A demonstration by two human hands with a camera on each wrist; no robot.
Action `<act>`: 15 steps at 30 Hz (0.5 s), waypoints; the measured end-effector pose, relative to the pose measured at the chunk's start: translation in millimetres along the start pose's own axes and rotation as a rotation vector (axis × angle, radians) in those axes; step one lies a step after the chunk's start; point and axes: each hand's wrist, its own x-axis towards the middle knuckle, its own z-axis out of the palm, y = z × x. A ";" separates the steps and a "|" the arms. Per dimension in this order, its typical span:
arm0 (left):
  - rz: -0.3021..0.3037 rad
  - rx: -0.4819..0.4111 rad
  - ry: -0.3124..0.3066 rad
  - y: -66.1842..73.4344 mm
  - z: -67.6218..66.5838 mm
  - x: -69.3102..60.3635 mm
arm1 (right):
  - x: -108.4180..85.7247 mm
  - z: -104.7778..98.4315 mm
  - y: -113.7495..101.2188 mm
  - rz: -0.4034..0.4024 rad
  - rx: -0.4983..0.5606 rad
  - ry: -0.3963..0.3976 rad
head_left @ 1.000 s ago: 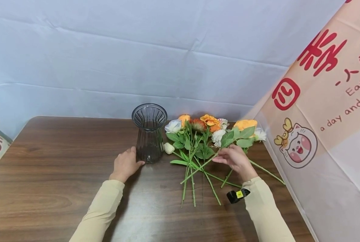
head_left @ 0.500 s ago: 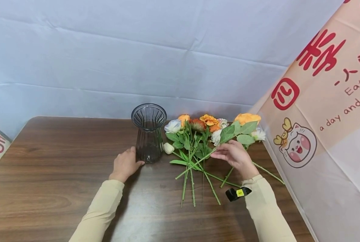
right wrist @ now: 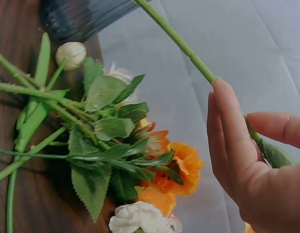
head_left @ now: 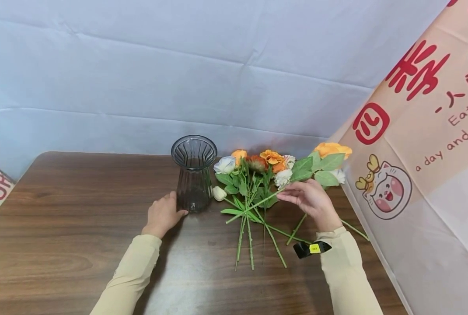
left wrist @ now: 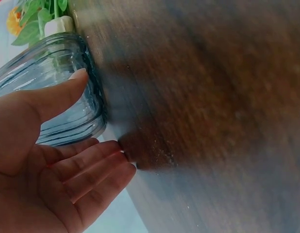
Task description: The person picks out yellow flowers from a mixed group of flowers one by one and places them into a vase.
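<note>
Orange flower (head_left: 334, 149) shifts up and right since the earlier frame, its stem (right wrist: 189, 51) pinched in right hand (head_left: 310, 200), right of upright vase (head_left: 194, 188); left hand (head_left: 162, 214) rests against vase, fingers loose; best keep pinch steady, clear of crossed stems (head_left: 251, 251)

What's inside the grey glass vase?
No flowers or stems show inside the glass vase. Its bottom looks too dark to make out clearly, and in the left wrist view the left hand covers part of the glass.
</note>
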 end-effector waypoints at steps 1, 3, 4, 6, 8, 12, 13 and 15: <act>-0.001 0.000 0.000 0.0 -0.1 -0.2 | -0.5 1.0 -1.0 -0.005 0.006 0.002; -0.002 -0.002 0.000 -0.1 -0.1 -0.3 | -1.0 3.0 -3.3 -0.015 0.014 0.005; -0.002 -0.001 0.000 -0.1 -0.1 -0.4 | -1.2 4.1 -4.5 -0.019 0.018 0.004; -0.002 0.000 -0.001 0.1 0.0 -0.6 | -1.5 6.5 -6.8 -0.023 0.027 0.003; -0.003 -0.001 -0.002 0.0 0.2 -0.4 | -1.8 8.7 -9.0 -0.031 0.041 0.004; -0.003 0.005 -0.004 -0.1 0.5 0.0 | -2.8 13.1 -13.7 -0.043 0.081 0.008; -0.003 0.005 -0.004 -0.1 0.5 0.1 | -3.1 14.4 -15.0 -0.045 0.088 0.008; -0.004 0.008 -0.004 -0.1 0.4 -0.1 | -3.6 16.7 -17.9 -0.053 0.100 0.006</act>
